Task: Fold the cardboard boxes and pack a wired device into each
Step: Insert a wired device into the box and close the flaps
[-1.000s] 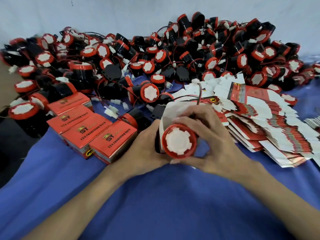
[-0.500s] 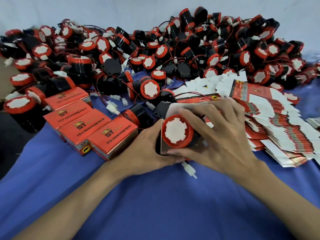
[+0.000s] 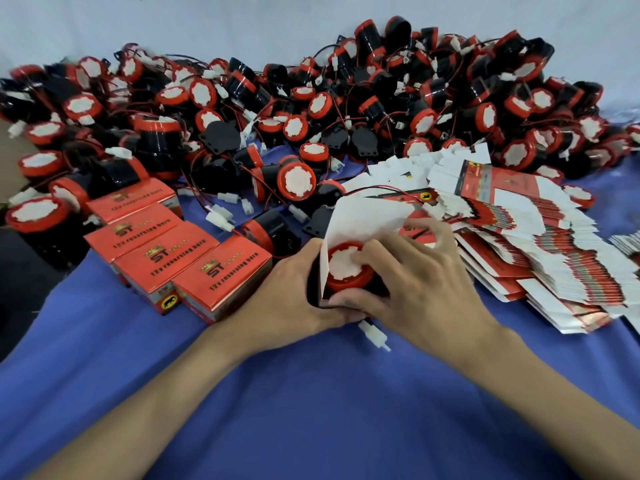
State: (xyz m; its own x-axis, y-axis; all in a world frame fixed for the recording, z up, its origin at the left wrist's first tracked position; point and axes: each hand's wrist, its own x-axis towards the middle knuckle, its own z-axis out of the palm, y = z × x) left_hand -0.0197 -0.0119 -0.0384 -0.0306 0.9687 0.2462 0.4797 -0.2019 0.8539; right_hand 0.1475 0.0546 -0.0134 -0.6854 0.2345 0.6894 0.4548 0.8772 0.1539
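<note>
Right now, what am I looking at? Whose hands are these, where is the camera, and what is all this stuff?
No robot here: a person works with bare hands, and the one camera sits on their head, looking down. The left hand grips an open box with its white flap up. The right hand holds a red and black device in the box's mouth, a finger on its white face. A white plug shows below the hands. Behind lies a heap of devices; to the left, closed boxes; to the right, flat boxes not yet folded. All rests on a blue cloth.
</note>
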